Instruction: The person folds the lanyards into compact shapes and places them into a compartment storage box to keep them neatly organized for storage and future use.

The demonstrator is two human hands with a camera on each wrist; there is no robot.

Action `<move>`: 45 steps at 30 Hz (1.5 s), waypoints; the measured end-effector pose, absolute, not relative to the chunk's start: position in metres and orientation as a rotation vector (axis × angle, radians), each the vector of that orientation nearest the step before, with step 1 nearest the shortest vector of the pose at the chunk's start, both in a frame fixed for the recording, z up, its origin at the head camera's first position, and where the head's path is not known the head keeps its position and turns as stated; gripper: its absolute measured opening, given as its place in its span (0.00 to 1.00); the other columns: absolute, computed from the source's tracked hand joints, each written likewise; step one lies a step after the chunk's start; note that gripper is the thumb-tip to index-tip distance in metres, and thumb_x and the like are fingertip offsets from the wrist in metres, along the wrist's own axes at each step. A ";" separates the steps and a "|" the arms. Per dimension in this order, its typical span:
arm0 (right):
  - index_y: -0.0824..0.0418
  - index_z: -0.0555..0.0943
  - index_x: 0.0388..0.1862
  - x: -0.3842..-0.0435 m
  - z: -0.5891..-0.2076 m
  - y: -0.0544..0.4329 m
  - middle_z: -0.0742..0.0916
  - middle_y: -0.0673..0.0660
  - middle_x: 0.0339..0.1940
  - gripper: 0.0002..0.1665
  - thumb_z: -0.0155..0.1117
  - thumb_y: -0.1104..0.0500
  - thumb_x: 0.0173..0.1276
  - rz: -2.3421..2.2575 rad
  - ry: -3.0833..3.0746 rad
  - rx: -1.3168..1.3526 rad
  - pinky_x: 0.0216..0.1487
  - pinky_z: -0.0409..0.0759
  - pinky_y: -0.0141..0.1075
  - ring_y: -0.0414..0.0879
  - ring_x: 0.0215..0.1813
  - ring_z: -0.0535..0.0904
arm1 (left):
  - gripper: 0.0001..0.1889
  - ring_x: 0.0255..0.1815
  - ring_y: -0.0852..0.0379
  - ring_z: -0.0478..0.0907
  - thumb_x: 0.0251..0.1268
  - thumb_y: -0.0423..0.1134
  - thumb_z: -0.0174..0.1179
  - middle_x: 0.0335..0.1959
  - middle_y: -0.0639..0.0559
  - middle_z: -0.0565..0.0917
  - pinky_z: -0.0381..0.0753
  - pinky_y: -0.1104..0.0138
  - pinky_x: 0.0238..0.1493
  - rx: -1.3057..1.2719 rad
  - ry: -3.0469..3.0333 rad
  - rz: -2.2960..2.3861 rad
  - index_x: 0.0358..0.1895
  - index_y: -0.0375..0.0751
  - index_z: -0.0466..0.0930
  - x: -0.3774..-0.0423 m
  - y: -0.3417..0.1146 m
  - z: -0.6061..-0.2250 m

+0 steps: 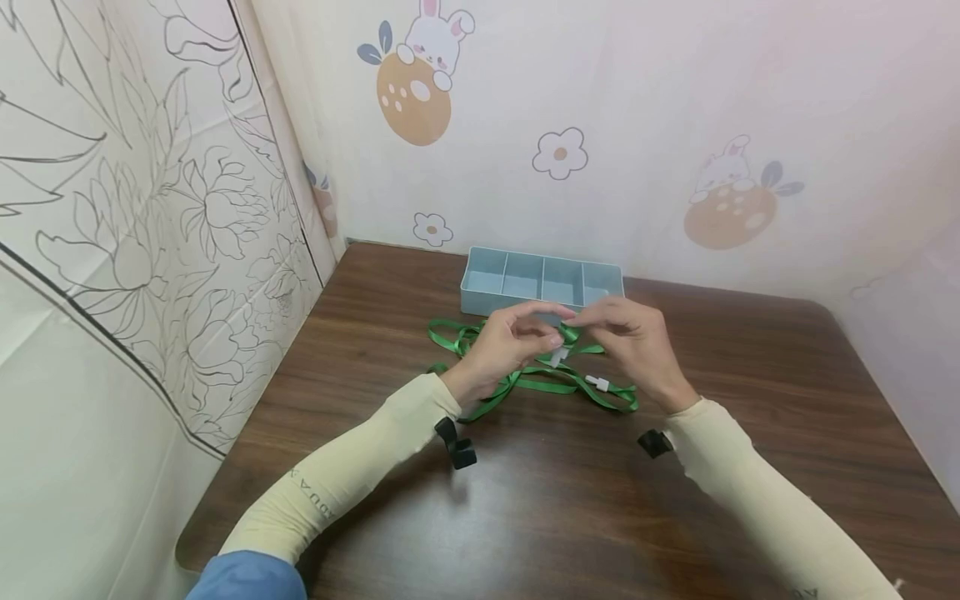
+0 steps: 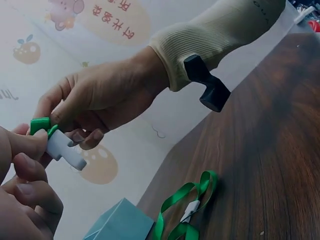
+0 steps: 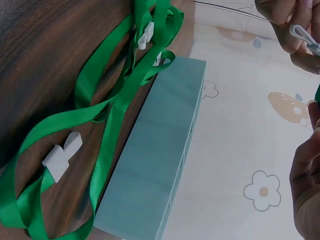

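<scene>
Above the table, in front of the box, both hands meet at a green lanyard (image 1: 570,334) with a white plastic clip (image 2: 66,150). My left hand (image 1: 501,346) pinches the lanyard beside the clip, thumb and index finger together. From the other side, my right hand (image 1: 637,346) pinches the green ribbon (image 2: 40,124) with its fingertips. In the right wrist view the held ribbon is mostly cut off at the right edge. More green lanyards (image 3: 60,121) lie loosely looped on the table beneath the hands, with a white clip (image 3: 59,159) among the loops.
A light blue box (image 1: 491,302) with several compartments stands at the back of the brown wooden table (image 1: 480,533), close to the patterned curtain (image 1: 645,92). Black straps (image 1: 456,446) hang from both wrists. A flower-printed sheet (image 1: 150,208) borders the table's left side.
</scene>
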State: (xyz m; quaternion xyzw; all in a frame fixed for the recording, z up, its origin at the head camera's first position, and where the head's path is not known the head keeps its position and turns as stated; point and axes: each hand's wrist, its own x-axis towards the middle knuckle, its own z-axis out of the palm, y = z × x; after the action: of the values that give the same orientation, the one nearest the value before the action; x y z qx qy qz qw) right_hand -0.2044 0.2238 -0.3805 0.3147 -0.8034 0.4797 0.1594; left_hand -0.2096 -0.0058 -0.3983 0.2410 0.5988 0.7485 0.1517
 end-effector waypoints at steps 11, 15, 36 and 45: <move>0.57 0.93 0.39 -0.207 -0.380 0.222 0.87 0.51 0.38 0.20 0.69 0.80 0.62 1.022 -2.221 0.949 0.38 0.73 0.28 0.40 0.37 0.78 | 0.17 0.15 0.56 0.58 0.74 0.45 0.65 0.26 0.52 0.80 0.60 0.64 0.22 0.490 1.730 2.141 0.57 0.45 0.72 -0.209 -0.001 -0.400; 0.55 0.93 0.39 -0.206 -0.383 0.221 0.87 0.50 0.38 0.19 0.70 0.78 0.63 0.980 -2.233 0.941 0.38 0.73 0.28 0.40 0.36 0.78 | 0.20 0.16 0.55 0.59 0.68 0.44 0.71 0.36 0.48 0.88 0.64 0.65 0.22 0.442 1.787 2.122 0.55 0.44 0.73 -0.209 0.001 -0.399; 0.66 0.87 0.52 -0.184 -0.387 0.201 0.84 0.55 0.52 0.22 0.75 0.51 0.69 2.184 -2.418 0.123 0.40 0.85 0.36 0.42 0.34 0.80 | 0.11 0.09 0.56 0.58 0.66 0.40 0.73 0.39 0.47 0.91 0.63 0.67 0.14 0.376 1.871 2.173 0.47 0.45 0.85 -0.216 -0.003 -0.407; 0.58 0.89 0.49 -0.183 -0.396 0.199 0.84 0.54 0.50 0.14 0.69 0.50 0.74 1.728 -2.569 0.444 0.35 0.80 0.36 0.46 0.44 0.77 | 0.12 0.32 0.54 0.80 0.64 0.44 0.74 0.42 0.52 0.90 0.73 0.66 0.22 0.547 2.041 2.074 0.48 0.48 0.89 -0.220 -0.012 -0.407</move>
State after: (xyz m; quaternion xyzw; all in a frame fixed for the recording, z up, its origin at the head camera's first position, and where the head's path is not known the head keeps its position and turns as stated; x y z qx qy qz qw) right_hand -0.1829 0.1988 -0.3960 0.1419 -0.8213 0.5524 0.0068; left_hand -0.2202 -0.0118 -0.4073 0.1839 0.6864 0.6977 0.0903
